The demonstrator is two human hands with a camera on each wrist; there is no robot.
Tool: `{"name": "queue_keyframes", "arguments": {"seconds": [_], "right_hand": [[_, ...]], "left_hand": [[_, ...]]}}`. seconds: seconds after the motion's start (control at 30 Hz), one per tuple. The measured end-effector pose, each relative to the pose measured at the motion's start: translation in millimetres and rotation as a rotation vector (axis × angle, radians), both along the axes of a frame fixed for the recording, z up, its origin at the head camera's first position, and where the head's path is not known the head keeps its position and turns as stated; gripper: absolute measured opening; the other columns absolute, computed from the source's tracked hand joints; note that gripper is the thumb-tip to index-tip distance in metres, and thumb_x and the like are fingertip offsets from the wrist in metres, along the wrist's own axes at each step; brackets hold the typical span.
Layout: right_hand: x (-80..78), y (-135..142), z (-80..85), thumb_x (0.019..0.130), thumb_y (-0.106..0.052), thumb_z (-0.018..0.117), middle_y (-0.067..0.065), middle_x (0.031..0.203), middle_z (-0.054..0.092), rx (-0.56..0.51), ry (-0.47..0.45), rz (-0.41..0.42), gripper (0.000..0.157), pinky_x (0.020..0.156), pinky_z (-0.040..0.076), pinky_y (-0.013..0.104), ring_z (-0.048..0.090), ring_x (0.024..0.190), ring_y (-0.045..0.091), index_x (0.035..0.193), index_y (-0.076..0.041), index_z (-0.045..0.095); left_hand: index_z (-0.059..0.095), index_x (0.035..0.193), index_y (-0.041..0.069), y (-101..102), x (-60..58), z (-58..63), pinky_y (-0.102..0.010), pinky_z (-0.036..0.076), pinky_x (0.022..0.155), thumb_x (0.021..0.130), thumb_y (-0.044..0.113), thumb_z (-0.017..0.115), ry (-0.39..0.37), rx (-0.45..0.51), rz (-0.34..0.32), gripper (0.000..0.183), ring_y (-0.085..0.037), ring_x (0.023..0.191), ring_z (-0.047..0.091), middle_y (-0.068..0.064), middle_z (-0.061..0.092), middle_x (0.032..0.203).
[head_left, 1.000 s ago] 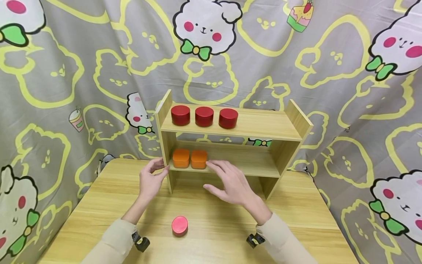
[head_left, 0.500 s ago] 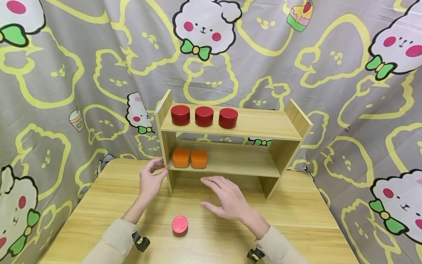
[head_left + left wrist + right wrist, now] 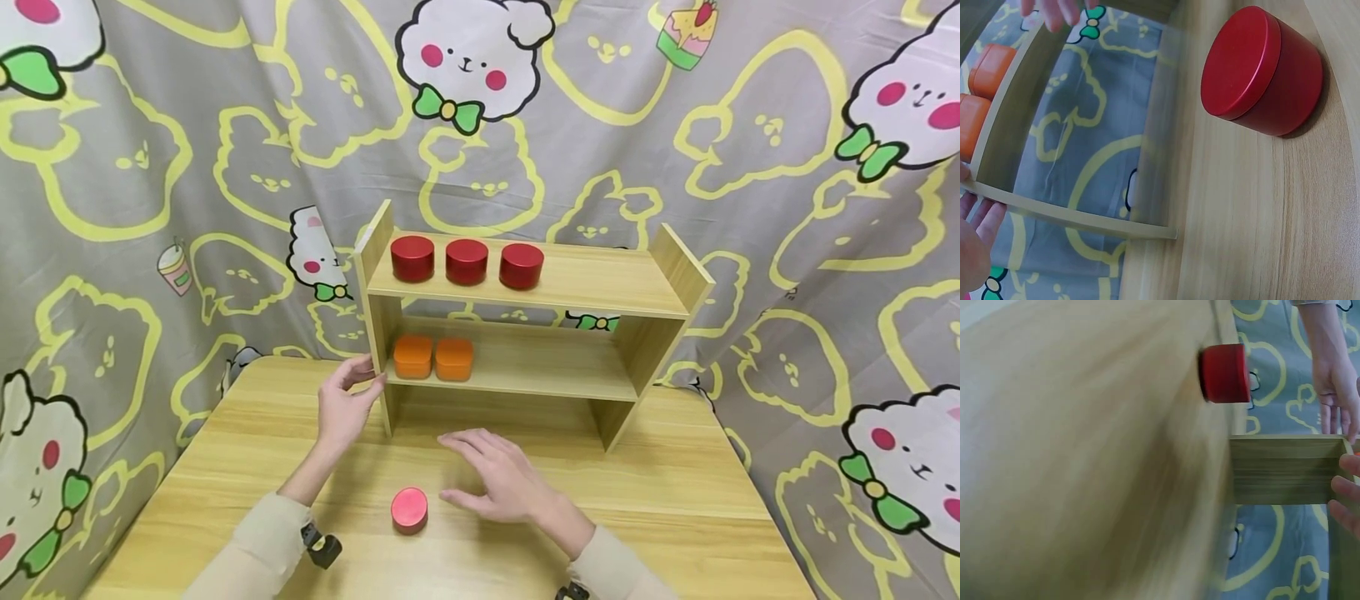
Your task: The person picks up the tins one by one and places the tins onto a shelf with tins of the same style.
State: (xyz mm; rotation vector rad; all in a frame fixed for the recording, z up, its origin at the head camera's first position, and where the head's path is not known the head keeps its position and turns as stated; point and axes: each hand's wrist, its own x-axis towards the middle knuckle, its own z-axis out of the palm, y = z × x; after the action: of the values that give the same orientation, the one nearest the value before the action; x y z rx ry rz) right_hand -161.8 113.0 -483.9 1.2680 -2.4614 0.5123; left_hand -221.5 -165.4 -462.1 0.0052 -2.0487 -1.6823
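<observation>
My left hand (image 3: 347,408) grips the left side panel of a small wooden shelf (image 3: 525,387), thumb at its front edge and fingers on the outer side, as the left wrist view shows. My right hand (image 3: 498,477) hovers over the table with its fingers extended, holding nothing. Just left of it, a round red tin (image 3: 409,511) stands on the tabletop, apart from the fingers. This same red tin (image 3: 1244,69) looms large in the left wrist view. Two orange square tins (image 3: 433,357) sit side by side at the left of the middle shelf.
Three dark red round tins (image 3: 467,262) stand in a row on the top board, toward its left. The wooden table (image 3: 675,500) runs under the shelf. A patterned grey curtain (image 3: 480,183) hangs behind and at both sides.
My right hand has drawn back from beside the orange tins, down and toward the red tin on the table. The left hand has kept its place on the shelf's side.
</observation>
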Motion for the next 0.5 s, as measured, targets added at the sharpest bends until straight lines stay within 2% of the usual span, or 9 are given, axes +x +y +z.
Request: {"name": "queue_keyframes", "arguments": {"seconds": [0.1,0.2,0.33,0.5], "right_hand": [[0.9,-2,-6.5,0.100,-0.058,0.063,0.003,0.151,0.062,0.031,-0.042,0.001,0.069,0.115,0.055,0.046,0.062,0.136,0.021,0.152,-0.014,0.053],[1.5,-5,-13.2,0.100,-0.059,0.063,0.002,0.151,0.061,0.064,-0.061,0.002,0.069,0.118,0.052,0.046,0.061,0.137,0.020,0.154,-0.015,0.051],[1.7,-8,-21.1,0.100,-0.059,0.063,0.001,0.152,0.061,0.099,-0.094,0.003,0.071,0.121,0.049,0.045,0.061,0.138,0.019,0.155,-0.016,0.050],[2.4,-13,-28.8,0.100,-0.062,0.060,-0.001,0.155,0.059,0.149,-0.144,0.003,0.072,0.123,0.048,0.047,0.060,0.140,0.020,0.157,-0.019,0.048]], "left_hand": [[0.074,0.120,-0.002,0,-0.5,-0.4,-0.009,0.061,0.078,0.089,-0.002,0.079,0.008,0.009,-0.004,0.032,-0.002,0.092,0.072,-0.018,0.075,0.107],[0.074,0.121,-0.002,0,-0.5,-0.3,-0.008,0.060,0.077,0.089,-0.003,0.080,0.009,0.020,-0.009,0.033,0.000,0.091,0.071,-0.026,0.073,0.111],[0.073,0.122,-0.002,0,-0.6,0.4,-0.006,0.059,0.076,0.089,-0.003,0.080,0.007,0.025,-0.012,0.035,0.010,0.088,0.064,-0.027,0.073,0.115],[0.073,0.123,-0.002,0,0.2,0.5,-0.006,0.059,0.077,0.089,-0.003,0.079,0.005,0.023,-0.016,0.034,0.010,0.089,0.064,-0.026,0.072,0.115]]}}
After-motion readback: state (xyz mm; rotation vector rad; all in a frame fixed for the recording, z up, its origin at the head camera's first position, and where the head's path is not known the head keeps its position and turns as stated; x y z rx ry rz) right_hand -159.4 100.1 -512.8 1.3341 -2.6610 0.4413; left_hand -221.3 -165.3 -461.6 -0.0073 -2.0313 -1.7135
